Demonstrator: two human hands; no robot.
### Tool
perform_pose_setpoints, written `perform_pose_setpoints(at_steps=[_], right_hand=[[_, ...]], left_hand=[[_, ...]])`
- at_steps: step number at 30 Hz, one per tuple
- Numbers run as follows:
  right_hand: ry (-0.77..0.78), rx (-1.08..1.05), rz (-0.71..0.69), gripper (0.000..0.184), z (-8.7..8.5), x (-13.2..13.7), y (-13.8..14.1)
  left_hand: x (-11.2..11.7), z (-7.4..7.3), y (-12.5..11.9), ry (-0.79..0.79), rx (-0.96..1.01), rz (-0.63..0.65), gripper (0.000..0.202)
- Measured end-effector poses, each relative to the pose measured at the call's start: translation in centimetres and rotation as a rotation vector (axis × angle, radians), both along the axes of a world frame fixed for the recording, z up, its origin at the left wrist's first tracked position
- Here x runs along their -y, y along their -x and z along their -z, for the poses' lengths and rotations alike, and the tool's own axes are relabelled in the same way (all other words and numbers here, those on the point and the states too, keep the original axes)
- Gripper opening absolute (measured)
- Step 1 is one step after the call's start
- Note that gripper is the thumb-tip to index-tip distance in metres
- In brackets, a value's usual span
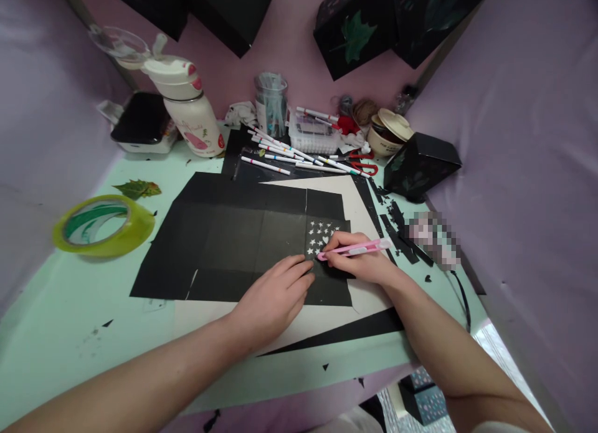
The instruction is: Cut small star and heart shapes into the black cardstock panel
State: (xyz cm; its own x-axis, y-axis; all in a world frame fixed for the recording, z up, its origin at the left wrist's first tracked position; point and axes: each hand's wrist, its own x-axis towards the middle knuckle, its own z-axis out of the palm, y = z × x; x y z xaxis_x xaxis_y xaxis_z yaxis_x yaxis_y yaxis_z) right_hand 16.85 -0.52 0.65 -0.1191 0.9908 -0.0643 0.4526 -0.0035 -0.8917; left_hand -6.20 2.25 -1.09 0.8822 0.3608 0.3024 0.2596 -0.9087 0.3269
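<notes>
A large sheet of black paper lies on a white board on the pale green table. Small white stars and a heart are cut into its right part. My right hand grips a pink craft knife, its tip at the paper just below the stars. My left hand rests on the black paper beside that tip, fingers bent and pressing down, holding nothing.
A roll of yellow-green tape and a leaf lie at the left. Behind stand a white bottle, a jar, scattered markers, red scissors and a bowl. A black box and paper scraps sit at the right.
</notes>
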Motion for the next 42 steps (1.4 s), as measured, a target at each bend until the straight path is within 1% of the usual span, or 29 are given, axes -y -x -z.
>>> perform_pose_setpoints(at_steps=[3,7,10,17,28,31,35,42], right_hand=[[0.012,-0.008,0.005,0.008,0.05,0.03,-0.02],[-0.024,0.006,0.037,0.008,0.06,-0.02,-0.07],[-0.024,0.009,0.015,0.008,-0.06,-0.03,-0.01],[0.035,-0.031,-0.020,0.010,-0.43,0.06,0.08],[0.036,-0.040,-0.083,0.011,-0.17,0.17,-0.32],[0.035,-0.046,-0.107,0.012,-0.04,0.18,-0.45],[-0.008,-0.031,-0.153,0.014,0.06,0.13,-0.60],[-0.106,-0.040,-0.288,0.012,0.08,-0.07,-0.82]], left_hand=[[0.01,-0.06,0.01,0.000,-0.005,-0.002,0.026],[0.00,-0.02,-0.01,-0.001,-0.007,-0.003,0.026],[-0.02,0.06,-0.02,0.000,-0.006,-0.002,0.026],[0.01,-0.01,-0.07,0.005,0.009,-0.003,0.026],[-0.05,0.05,-0.11,-0.012,0.002,0.009,0.027],[-0.04,-0.03,-0.10,-0.021,-0.002,0.009,0.027],[-0.03,-0.19,-0.12,-0.017,0.001,0.010,0.027],[0.00,-0.36,-0.16,0.006,-0.019,0.002,0.028]])
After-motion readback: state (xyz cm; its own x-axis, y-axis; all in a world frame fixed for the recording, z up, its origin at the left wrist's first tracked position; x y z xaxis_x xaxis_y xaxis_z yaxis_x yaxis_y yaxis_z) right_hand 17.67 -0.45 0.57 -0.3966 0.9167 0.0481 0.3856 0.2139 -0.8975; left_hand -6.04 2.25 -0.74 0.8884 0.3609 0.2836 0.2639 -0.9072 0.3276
